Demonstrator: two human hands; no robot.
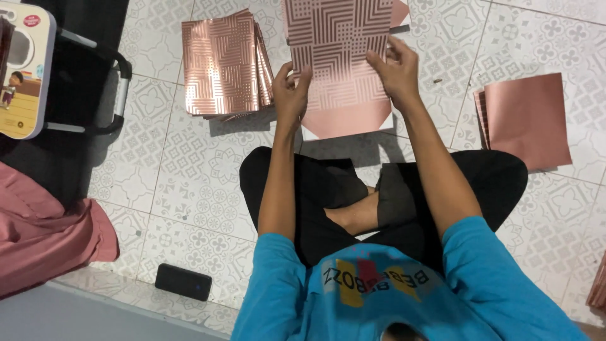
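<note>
while the person sits cross-legged on the patterned floor tiles (189, 183) | left hand (290, 95) and right hand (398, 69) both grip the rose-gold geometric-patterned paper sheet (338, 57), flat before the knees | similar stack (224, 63) just left, plain copper sheets (527, 120) right | advice: press folds evenly, keep edges aligned

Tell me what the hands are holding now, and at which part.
Both hands hold one rose-gold patterned sheet: the left hand at its left edge, the right hand at its right edge.
</note>
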